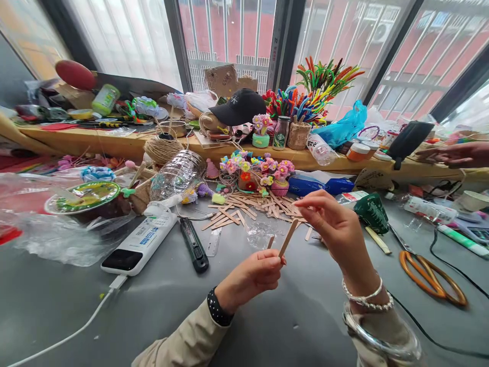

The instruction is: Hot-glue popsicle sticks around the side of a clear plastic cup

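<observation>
Wrists raised: left hand grips 2 sticks, right hand pinches 1.

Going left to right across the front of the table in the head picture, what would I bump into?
White power bank, black utility knife, left hand, wooden stick, right hand, orange scissors.

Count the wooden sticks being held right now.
2. The long stick is gripped low by the left hand, its top touching the right hand. The short stick pokes up from the left hand beside it. Others may be hidden inside that hand.
</observation>
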`<state>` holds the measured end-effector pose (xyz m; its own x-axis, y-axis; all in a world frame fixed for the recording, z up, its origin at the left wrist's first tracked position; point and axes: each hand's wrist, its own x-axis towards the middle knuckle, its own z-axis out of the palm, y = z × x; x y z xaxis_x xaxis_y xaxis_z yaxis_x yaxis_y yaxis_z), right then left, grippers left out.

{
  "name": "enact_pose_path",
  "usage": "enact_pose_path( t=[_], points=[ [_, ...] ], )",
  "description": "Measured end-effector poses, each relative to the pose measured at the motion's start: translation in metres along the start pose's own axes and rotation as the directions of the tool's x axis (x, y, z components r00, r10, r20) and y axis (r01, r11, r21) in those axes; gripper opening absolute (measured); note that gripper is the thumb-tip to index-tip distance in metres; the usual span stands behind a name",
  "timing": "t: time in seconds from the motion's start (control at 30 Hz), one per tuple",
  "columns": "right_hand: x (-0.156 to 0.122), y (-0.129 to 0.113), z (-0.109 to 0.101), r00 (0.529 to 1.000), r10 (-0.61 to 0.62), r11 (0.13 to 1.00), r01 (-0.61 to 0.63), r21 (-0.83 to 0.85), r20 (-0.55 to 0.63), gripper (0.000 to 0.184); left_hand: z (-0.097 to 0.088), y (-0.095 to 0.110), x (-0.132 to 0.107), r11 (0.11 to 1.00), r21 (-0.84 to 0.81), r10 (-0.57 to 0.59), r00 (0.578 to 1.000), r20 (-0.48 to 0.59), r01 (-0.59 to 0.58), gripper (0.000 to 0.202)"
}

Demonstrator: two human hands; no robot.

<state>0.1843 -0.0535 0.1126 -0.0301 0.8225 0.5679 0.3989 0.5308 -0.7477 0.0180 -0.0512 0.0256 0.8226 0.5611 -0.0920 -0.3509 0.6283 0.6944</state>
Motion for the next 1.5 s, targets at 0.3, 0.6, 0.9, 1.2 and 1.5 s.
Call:
enact_pose_path(
  t=[0.3, 0.6, 0.9, 1.2, 1.5],
  points=[
    [-0.001, 0.018, -0.012, 0.977, 0.074, 0.995, -0.058, 0.083, -0.198, 0.025, -0.003, -0.001, 0.001, 1.0, -0.015, 0.004, 1.0, -0.02, -0.004, 0.022],
    [-0.002, 0.004, -0.014, 0.99, 0.132, 0.969, -0.14, -0.203, -0.055, 0.018, -0.003, -0.002, 0.003, 0.993, 0.083, 0.093, 0.988, -0.124, -0.083, 0.024],
    [-0.004, 0.0, -0.014, 0.998, 0.009, 0.988, -0.018, -0.15, -0.058, 0.012, -0.007, -0.004, 0.004, 0.995, 0.046, 0.095, 0.99, -0.1, -0.09, 0.023],
    [-0.003, 0.003, -0.011, 0.994, 0.098, 0.995, -0.099, -0.02, -0.056, 0.015, -0.007, -0.002, 0.005, 0.995, 0.059, 0.083, 0.991, -0.108, -0.077, 0.023],
    [-0.001, 0.01, 0.001, 0.994, 0.098, 0.995, -0.098, -0.009, 0.05, 0.016, -0.007, -0.004, 0.006, 0.997, 0.056, 0.06, 0.996, -0.069, -0.056, 0.023]
  ],
)
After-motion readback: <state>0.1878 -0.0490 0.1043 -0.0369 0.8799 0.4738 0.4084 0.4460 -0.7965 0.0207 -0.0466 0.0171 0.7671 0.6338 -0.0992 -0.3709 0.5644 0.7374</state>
